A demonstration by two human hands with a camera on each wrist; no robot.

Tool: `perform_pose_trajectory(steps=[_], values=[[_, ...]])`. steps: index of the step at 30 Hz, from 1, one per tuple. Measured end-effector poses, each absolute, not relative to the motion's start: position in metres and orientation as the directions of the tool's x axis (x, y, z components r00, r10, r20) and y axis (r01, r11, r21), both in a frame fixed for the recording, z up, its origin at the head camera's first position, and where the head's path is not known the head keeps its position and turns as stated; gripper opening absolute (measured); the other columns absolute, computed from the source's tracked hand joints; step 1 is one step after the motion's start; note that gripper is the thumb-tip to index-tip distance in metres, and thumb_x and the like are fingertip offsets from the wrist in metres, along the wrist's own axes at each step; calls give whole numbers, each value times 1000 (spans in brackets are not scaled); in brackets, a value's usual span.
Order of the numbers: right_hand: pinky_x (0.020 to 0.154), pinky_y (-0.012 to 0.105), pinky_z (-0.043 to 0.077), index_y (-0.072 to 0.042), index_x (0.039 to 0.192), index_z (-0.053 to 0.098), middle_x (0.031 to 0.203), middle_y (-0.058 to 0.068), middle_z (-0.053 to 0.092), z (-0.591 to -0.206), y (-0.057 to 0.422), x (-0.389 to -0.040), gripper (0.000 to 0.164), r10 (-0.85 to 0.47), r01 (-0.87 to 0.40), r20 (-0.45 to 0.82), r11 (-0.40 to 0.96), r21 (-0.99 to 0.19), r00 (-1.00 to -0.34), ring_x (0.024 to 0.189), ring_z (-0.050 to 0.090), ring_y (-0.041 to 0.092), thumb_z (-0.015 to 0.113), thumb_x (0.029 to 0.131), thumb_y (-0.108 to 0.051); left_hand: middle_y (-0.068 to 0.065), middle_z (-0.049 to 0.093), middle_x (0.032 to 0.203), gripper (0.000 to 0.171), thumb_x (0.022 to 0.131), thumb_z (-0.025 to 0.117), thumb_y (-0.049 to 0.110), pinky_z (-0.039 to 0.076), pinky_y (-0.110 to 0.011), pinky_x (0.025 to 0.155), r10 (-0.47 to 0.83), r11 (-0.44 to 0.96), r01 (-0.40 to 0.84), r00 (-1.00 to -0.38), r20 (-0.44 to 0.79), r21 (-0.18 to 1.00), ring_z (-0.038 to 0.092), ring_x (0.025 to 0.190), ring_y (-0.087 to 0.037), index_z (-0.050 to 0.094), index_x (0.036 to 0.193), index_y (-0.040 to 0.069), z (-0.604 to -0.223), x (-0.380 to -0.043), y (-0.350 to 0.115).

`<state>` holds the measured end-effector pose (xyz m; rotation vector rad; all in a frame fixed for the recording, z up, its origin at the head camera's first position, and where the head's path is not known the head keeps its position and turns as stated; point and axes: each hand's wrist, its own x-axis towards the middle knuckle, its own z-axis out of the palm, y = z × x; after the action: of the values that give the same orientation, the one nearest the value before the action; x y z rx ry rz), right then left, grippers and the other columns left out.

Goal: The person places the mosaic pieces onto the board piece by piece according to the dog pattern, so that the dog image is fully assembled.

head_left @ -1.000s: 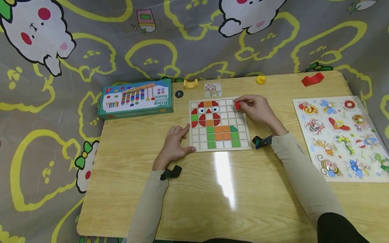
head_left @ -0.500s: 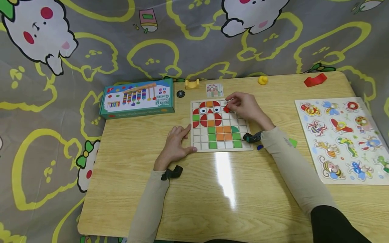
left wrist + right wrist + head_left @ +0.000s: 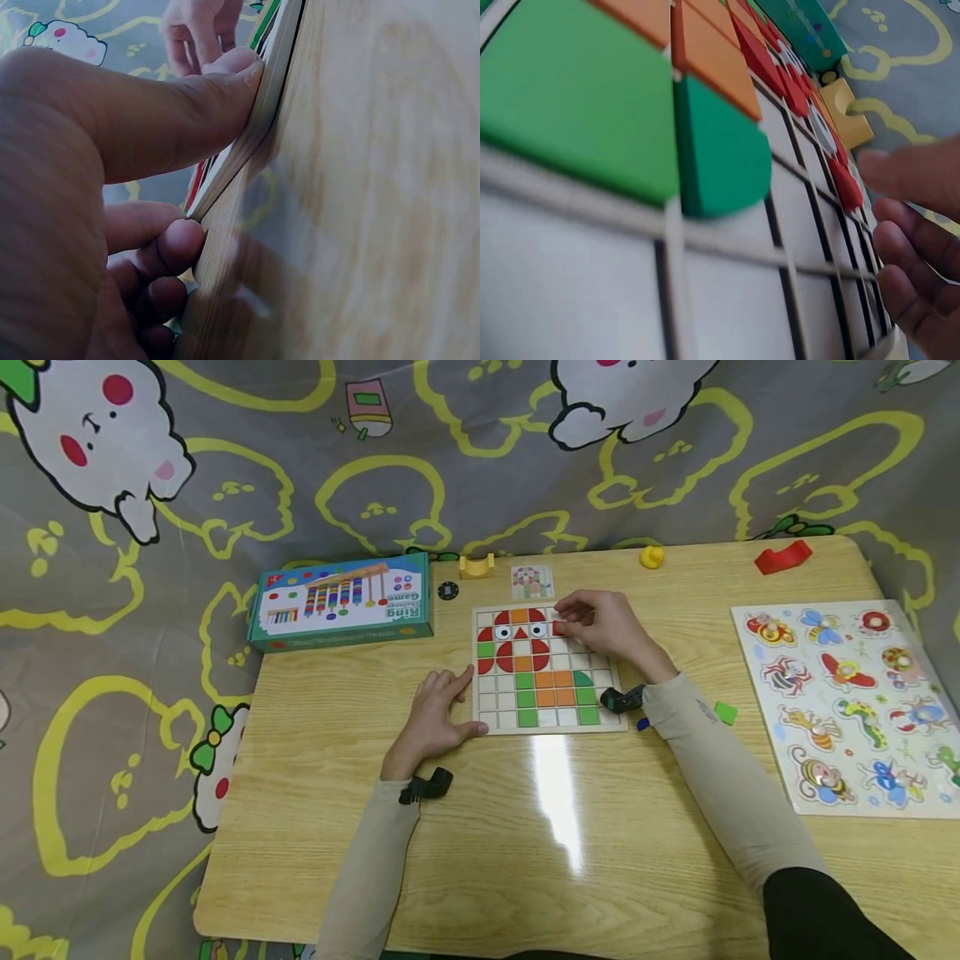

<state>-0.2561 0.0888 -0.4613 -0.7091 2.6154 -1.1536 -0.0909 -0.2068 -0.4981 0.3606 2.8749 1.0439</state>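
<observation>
A white gridded puzzle board (image 3: 495, 702) lies on the table, partly filled with red, orange and green tiles and two round eyes. My left hand (image 3: 427, 727) rests at its lower left, thumb pressing the board edge (image 3: 251, 124) and index fingertip farther up the left side. Over the upper right of the grid is my right hand (image 3: 600, 620), its thumb tip right at a red tile (image 3: 558, 627) beside the right eye. In the right wrist view this red tile (image 3: 845, 184) lies in a cell, fingertips close beside it. A dark green rounded tile (image 3: 724, 154) sits nearer.
A ring game box (image 3: 341, 602) stands back left, near a black chip (image 3: 447, 590), a yellow block (image 3: 477, 567) and a picture card (image 3: 532, 582). A green tile (image 3: 725, 712) and a blue piece (image 3: 642, 724) lie by my right sleeve. An insect puzzle (image 3: 847, 710) lies far right.
My right hand has moved left across the board with the red tile, from the top right corner to beside the right eye, and the tile now lies flatter. The left hand stays put.
</observation>
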Motion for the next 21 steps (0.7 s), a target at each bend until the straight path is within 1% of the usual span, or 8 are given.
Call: perform_pose_trajectory(steps=[3,6,12,17,21], values=[[77,35,47,-8,112,72,100,7,69,-461,95,-255,30,-513,-351,-11,603,-716,-858,87,61,19,78,85,-19,0,43,88,99,73,84,45,25,-33,80,240,745,193,-971,13,638,34,87,-17,37,153,12,-497,-91,-206],[75,35,45,-8,109,74,97,7,69,-461,98,-254,28,-528,-361,-23,611,-705,-849,84,59,20,79,84,-18,0,43,88,98,73,85,44,26,-33,81,240,748,192,-971,11,636,34,88,-17,37,153,12,-496,-91,-205],[75,35,45,-6,107,75,94,8,69,-464,93,-255,24,-538,-378,-18,616,-691,-843,83,60,22,77,85,-17,0,43,88,98,73,85,44,26,-33,81,239,746,190,-971,10,638,34,88,-17,37,153,12,-496,-91,-205],[74,35,45,-6,105,75,91,8,69,-464,89,-254,23,-526,-373,-17,625,-686,-850,82,60,22,76,85,-16,0,43,88,98,73,85,44,26,-33,81,234,746,183,-972,6,640,34,88,-17,38,153,12,-495,-91,-204],[75,35,45,-7,108,74,93,7,69,-462,91,-252,25,-524,-360,-27,621,-697,-851,83,60,21,76,85,-17,0,43,89,99,73,85,43,26,-33,81,230,749,176,-973,-3,639,34,89,-17,38,153,11,-495,-90,-204]])
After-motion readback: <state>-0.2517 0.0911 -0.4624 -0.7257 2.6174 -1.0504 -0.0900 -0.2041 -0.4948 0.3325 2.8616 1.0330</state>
